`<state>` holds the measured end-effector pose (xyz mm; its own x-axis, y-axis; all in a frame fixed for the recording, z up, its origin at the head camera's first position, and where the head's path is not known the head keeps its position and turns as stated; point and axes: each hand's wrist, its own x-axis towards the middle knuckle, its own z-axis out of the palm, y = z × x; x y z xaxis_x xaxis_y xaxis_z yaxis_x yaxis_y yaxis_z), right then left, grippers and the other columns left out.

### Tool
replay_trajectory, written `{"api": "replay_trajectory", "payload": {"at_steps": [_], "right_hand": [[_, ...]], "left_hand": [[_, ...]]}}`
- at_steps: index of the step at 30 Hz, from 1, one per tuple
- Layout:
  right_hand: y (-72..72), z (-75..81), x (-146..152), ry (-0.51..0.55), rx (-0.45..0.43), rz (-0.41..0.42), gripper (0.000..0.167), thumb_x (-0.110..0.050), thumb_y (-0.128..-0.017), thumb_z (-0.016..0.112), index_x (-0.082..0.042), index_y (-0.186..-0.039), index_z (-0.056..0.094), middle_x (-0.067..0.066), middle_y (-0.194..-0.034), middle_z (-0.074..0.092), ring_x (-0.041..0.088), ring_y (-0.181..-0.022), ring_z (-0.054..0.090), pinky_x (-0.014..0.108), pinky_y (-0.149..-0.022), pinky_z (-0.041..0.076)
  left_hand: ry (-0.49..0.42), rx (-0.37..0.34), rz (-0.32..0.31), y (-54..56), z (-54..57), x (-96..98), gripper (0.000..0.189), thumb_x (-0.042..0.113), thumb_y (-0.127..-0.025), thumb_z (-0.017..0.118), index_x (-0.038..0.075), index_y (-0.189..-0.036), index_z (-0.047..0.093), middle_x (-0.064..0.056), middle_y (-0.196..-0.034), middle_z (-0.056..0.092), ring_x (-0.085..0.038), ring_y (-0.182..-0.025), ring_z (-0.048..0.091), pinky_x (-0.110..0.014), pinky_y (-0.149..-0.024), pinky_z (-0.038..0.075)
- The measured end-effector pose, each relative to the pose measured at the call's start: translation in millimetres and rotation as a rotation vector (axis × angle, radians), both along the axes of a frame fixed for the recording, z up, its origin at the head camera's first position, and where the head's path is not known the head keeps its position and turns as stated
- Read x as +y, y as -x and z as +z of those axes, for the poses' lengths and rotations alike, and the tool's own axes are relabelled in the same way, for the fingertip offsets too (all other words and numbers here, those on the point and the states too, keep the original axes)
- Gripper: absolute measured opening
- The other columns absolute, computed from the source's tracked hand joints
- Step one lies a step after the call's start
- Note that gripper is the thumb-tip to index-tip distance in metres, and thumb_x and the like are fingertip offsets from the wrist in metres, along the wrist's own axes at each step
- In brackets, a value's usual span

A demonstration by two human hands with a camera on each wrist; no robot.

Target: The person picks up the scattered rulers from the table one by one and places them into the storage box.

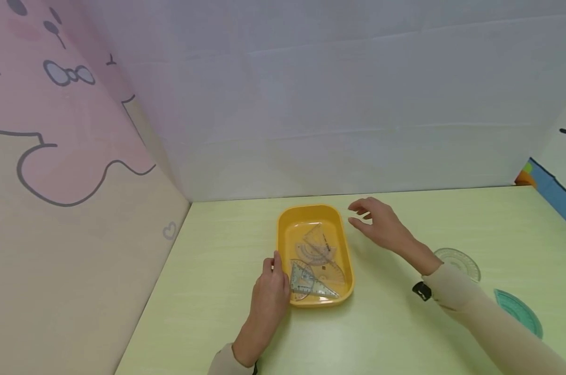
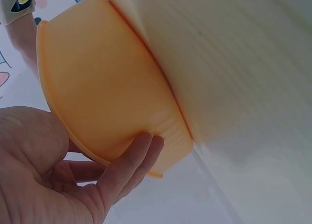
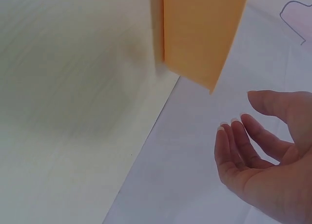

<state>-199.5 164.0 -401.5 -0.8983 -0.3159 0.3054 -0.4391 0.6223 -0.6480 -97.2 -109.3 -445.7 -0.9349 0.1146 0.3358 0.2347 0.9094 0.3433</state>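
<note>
A yellow plastic tray stands on the table with clear protractors and set squares lying loosely over one another inside. My left hand grips the tray's near left rim; the left wrist view shows two fingers against the outer wall and others at the rim. Beyond the tray's far right corner, my right hand hovers with thumb and fingers apart and loosely bent. Nothing lies between them, and a gap separates this hand from the tray in the right wrist view.
To the right on the table lie a clear protractor, partly behind the right forearm, and a green protractor, partly beside the sleeve. A pale wall rises at the table's back edge, and a printed wall borders the left.
</note>
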Motion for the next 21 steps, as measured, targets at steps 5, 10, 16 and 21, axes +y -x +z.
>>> {"api": "replay_trajectory", "payload": {"at_steps": [5, 10, 16, 21], "right_hand": [[-5.2, -1.3, 13, 0.003, -0.006, -0.025, 0.027, -0.002, -0.095, 0.071, 0.007, -0.119, 0.065, 0.023, -0.116, 0.065, 0.042, -0.103, 0.065, 0.054, -0.089, 0.056], [-9.9, -4.7, 23, 0.005, 0.023, -0.03, 0.026, -0.001, -0.094, 0.072, 0.006, -0.117, 0.066, 0.022, -0.114, 0.066, 0.04, -0.101, 0.066, 0.054, -0.087, 0.056], [-16.4, -5.7, 34, 0.01, 0.038, -0.047, 0.026, -0.004, -0.093, 0.074, 0.005, -0.117, 0.067, 0.02, -0.113, 0.067, 0.039, -0.099, 0.067, 0.054, -0.086, 0.056], [-20.4, -5.3, 43, 0.005, 0.04, -0.058, 0.027, -0.006, -0.094, 0.074, 0.005, -0.117, 0.067, 0.02, -0.113, 0.067, 0.039, -0.099, 0.067, 0.054, -0.086, 0.056]], "left_hand": [[-0.002, -0.003, 0.004, -0.2, 0.7, 0.0, 0.047, -0.004, -0.093, 0.068, -0.016, -0.136, 0.054, -0.025, -0.111, 0.06, -0.021, -0.062, 0.062, -0.029, -0.056, 0.057], [-0.008, -0.013, 0.005, 0.3, 0.1, 0.0, 0.047, -0.002, -0.095, 0.068, -0.016, -0.137, 0.054, -0.025, -0.112, 0.06, -0.02, -0.063, 0.061, -0.029, -0.057, 0.057], [-0.01, -0.017, 0.006, 0.5, 0.0, 0.0, 0.047, -0.003, -0.094, 0.068, -0.016, -0.137, 0.054, -0.025, -0.112, 0.06, -0.02, -0.062, 0.061, -0.029, -0.057, 0.056], [-0.004, -0.013, 0.009, 0.6, -0.3, 0.7, 0.047, -0.002, -0.094, 0.068, -0.016, -0.137, 0.054, -0.025, -0.112, 0.06, -0.02, -0.063, 0.062, -0.029, -0.057, 0.057]]}}
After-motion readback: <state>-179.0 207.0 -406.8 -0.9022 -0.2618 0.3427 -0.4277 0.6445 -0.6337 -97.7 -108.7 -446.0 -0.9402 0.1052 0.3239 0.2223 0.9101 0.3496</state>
